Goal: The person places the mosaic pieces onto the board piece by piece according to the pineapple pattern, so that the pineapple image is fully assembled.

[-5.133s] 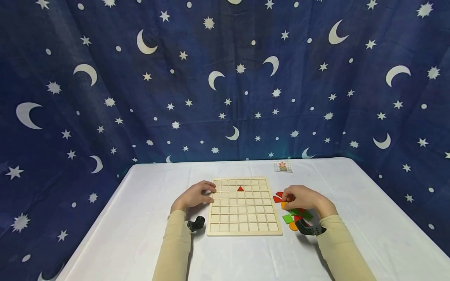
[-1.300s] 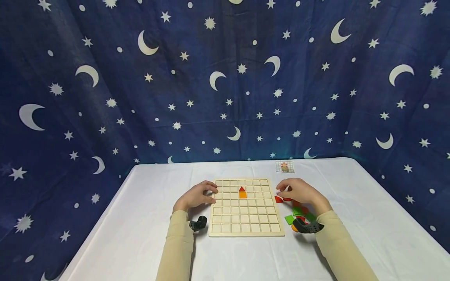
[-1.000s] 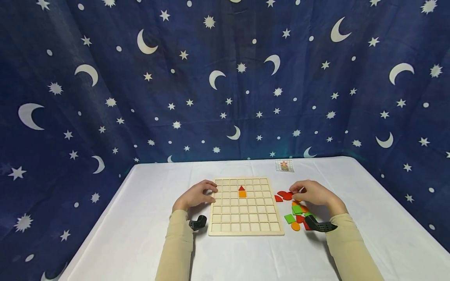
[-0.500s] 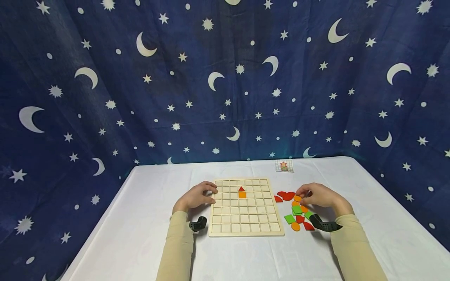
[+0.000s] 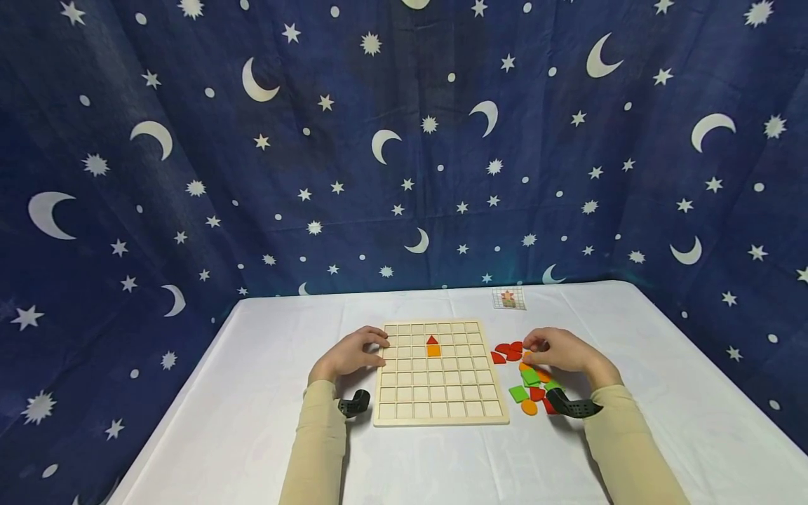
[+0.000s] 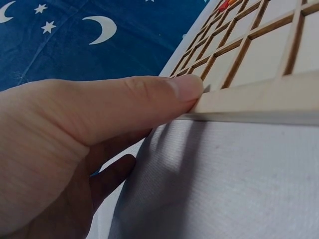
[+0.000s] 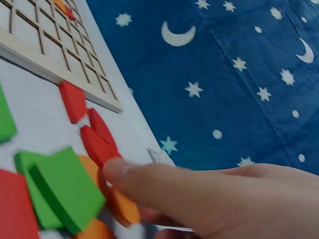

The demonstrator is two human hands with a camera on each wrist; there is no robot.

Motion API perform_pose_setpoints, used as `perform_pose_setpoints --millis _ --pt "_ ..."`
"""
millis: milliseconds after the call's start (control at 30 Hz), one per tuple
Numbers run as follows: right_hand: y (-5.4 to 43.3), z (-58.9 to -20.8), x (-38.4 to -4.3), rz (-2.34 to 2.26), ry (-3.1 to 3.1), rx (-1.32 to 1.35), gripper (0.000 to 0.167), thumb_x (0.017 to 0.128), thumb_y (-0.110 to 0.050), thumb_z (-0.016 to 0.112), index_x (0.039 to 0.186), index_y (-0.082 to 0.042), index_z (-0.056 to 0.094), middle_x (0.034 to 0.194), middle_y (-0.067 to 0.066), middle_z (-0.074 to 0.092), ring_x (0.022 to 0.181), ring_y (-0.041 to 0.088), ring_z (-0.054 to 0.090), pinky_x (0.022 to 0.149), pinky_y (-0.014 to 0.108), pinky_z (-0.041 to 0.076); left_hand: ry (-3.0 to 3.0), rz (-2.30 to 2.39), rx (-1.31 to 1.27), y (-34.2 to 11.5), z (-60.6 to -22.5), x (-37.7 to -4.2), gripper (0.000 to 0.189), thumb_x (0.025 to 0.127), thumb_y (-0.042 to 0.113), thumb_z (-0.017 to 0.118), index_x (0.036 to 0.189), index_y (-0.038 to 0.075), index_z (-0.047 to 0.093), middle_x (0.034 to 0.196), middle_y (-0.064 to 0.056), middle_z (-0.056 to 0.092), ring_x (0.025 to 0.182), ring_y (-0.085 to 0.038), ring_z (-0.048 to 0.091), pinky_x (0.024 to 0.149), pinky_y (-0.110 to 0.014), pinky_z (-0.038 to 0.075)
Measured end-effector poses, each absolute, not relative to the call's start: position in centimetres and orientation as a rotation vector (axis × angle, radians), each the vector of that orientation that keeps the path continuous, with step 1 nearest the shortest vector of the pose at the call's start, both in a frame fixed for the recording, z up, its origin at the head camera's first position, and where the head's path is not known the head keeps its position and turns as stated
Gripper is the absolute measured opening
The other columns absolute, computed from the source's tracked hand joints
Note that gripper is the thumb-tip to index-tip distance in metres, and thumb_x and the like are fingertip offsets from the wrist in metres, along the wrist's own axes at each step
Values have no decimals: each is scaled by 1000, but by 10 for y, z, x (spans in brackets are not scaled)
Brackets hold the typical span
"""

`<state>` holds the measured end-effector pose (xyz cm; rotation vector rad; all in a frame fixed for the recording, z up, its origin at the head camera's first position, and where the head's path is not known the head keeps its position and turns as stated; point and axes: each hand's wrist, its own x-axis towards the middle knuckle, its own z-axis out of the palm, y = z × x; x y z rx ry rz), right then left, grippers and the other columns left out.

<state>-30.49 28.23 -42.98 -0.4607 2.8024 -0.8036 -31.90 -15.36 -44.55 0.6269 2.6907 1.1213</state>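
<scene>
A wooden grid board (image 5: 440, 422) lies on the table with a red triangle (image 5: 432, 340) directly above an orange square (image 5: 433, 351) in its cells. My left hand (image 5: 350, 354) rests at the board's left edge, its thumb (image 6: 144, 97) against the rim and nothing gripped. To the right of the board, my right hand (image 5: 564, 348) reaches down into the loose tiles. Its thumb tip (image 7: 122, 172) lies over red tiles (image 7: 94, 144) and an orange tile (image 7: 123, 208); the other fingertips are hidden, and I cannot tell whether it pinches one.
Green tiles (image 5: 531, 377), an orange disc (image 5: 529, 407) and more red pieces lie nearer me, partly under the right wrist's black camera mount (image 5: 571, 405). A small pattern card (image 5: 508, 298) lies at the table's back edge. Behind hangs a starry blue curtain (image 5: 404, 140).
The orange square has gone from the pile onto the board below the triangle. My right hand moved right over the pile, then slightly back left; red tiles there shifted. My left hand stayed put.
</scene>
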Motion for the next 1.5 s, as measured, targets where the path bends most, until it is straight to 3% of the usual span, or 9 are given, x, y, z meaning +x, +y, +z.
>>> perform_pose_setpoints --millis 133,267,400,500,733,967,1133,1300,1500 --pt "275 -434 -309 -804 2853 -461 37 86 -26 75 112 -2 64 91 4 59 82 21 52 77 38 50 2686 1127 633 -154 -446 -319 33 83 12 78 115 6 70 135 -7 53 133 -31 43 112 -49 32" --pt "270 -437 -311 -789 2890 -525 29 90 -16 69 115 0 66 92 6 61 83 22 52 82 44 51 2679 1142 619 -153 -446 -319 33 83 11 78 115 6 70 135 -7 53 133 -31 43 112 -48 33" --pt "267 -438 -313 -766 2925 -496 16 91 -10 66 105 -3 70 89 3 63 82 21 54 85 46 51 2683 1141 603 -152 -445 -318 33 83 11 78 114 6 70 135 -7 54 133 -31 43 111 -48 33" --pt "267 -437 -314 -736 2947 -391 10 91 -12 67 97 -3 68 82 3 61 77 21 53 79 42 52 2684 1143 594 -152 -445 -318 33 83 11 78 114 6 70 135 -6 54 134 -31 43 112 -48 33" --pt "270 -438 -313 -789 2882 -440 25 89 -8 67 114 -2 67 91 4 63 83 21 55 82 44 53 2676 1147 585 -152 -446 -318 33 83 10 77 115 6 70 135 -6 54 133 -30 44 111 -46 35" --pt "266 -440 -314 -840 2862 -469 23 92 -8 62 113 -3 67 80 2 57 72 18 51 65 29 50 2685 1140 584 -152 -444 -318 33 83 11 77 115 6 70 135 -6 54 133 -30 44 111 -46 35" --pt "261 -442 -315 -823 2865 -444 31 93 -12 62 123 -3 65 84 2 61 71 17 52 65 29 49 2689 1139 580 -151 -444 -319 33 83 12 78 114 6 70 134 -6 54 132 -30 44 110 -47 35" --pt "257 -442 -316 -801 2921 -355 25 93 -14 64 114 -3 67 83 4 62 72 19 52 67 34 50 2698 1132 565 -152 -444 -319 33 82 12 78 113 7 70 134 -4 54 132 -30 44 111 -47 35" --pt "258 -445 -317 -800 2971 -448 31 93 -12 65 122 -3 67 94 7 61 80 21 50 74 36 50 2692 1130 579 -152 -445 -319 33 83 12 78 114 7 70 134 -4 54 132 -29 44 110 -46 35"
